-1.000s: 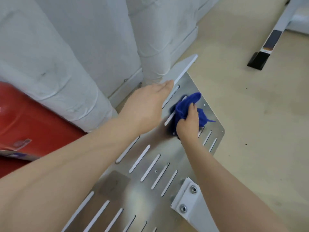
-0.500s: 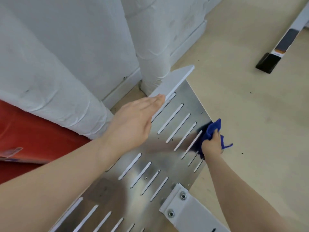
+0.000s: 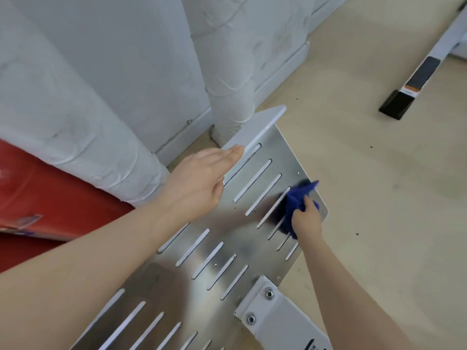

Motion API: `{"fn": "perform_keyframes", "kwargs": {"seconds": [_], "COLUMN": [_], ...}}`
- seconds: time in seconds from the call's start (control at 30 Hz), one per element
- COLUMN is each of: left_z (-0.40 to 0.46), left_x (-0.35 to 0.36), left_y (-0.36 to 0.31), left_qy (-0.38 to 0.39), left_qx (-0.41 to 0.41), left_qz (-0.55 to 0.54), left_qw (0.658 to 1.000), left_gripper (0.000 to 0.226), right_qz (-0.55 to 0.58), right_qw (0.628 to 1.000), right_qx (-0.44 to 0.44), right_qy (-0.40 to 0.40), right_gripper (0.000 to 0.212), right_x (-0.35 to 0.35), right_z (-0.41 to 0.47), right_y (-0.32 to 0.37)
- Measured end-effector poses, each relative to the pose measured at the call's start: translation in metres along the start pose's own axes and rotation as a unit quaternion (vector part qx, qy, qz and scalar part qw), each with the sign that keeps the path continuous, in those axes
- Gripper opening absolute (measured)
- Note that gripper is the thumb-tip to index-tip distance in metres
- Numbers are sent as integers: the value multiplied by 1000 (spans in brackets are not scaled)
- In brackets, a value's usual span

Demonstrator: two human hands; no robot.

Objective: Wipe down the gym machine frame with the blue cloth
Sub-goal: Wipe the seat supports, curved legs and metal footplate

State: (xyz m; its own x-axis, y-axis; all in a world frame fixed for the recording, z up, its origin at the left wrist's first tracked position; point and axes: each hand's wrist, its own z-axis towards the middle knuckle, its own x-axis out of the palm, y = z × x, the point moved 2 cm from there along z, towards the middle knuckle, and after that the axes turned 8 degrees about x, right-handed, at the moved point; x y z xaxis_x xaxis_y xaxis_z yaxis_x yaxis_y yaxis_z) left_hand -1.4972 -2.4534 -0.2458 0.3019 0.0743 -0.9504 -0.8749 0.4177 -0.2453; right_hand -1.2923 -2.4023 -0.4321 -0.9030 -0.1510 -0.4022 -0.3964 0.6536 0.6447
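Right hand: the right hand (image 3: 306, 219) is clenched round the blue cloth (image 3: 298, 202), fingers curled into the bunched fabric, and it presses the wad down on the metal.
Blue cloth: crumpled into a ball, down on the slotted metal plate (image 3: 222, 231) near the plate's right edge, one loose corner sticking out past the knuckles toward the floor side.
Left hand: the left hand (image 3: 199, 183) lies released and flat, fingers straight and together, palm down along the plate's far edge; the fingertips touch the pale grey raised lip (image 3: 260, 125) that stands up from that edge.
Slotted metal plate: shiny, brushed steel, rows of long narrow slots running slantwise, small screw heads dotted between them; both forearms throw soft shadows over it.
White bracket: a white bracket (image 3: 280, 317) is bolted to the plate's near right corner with two hex bolts, just beside the right forearm.
Floor: beige floor (image 3: 379, 185) lies to the right of the plate, dark specks scattered on it.
Background: white wrapped columns (image 3: 227, 72) stand behind the plate, a red padded part (image 3: 50, 210) shows at the left, and a white frame leg with a black foot (image 3: 396, 103) sits well apart at top right.
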Motion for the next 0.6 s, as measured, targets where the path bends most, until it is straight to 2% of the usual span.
{"fn": "perform_keyframes", "kwargs": {"seconds": [0.07,0.13,0.2,0.27,0.37,0.47,0.53,0.6], "left_z": [1,0,0,2,-1,-34,-81,-133], "left_x": [-1,-2,-1,-5,-9,-28,-38,-48], "left_y": [-1,-2,-1,-6,-13,-20,-23,-24], "left_qy": [17,25,15,16,44,47,89,120], "left_qx": [-11,-20,-26,-46,-117,-211,-267,-306], "left_qz": [0,8,20,24,47,9,10,16], "left_qw": [1000,999,999,999,991,976,960,944], "left_gripper": [60,61,61,57,48,55,60,67], "right_qz": [50,81,84,43,-86,-292,-403,-497], "right_qw": [990,963,934,910,877,806,765,722], "right_qx": [-134,-257,-346,-411,-471,-514,-502,-482], "right_qy": [13,-8,-33,-42,-47,-28,-2,-13], "right_gripper": [63,67,70,69,64,52,43,31], "right_x": [1,-3,-9,-14,-20,-8,10,32], "right_z": [-29,-67,-99,-120,-139,-148,-159,-177], "right_y": [38,82,115,135,154,171,177,179]}}
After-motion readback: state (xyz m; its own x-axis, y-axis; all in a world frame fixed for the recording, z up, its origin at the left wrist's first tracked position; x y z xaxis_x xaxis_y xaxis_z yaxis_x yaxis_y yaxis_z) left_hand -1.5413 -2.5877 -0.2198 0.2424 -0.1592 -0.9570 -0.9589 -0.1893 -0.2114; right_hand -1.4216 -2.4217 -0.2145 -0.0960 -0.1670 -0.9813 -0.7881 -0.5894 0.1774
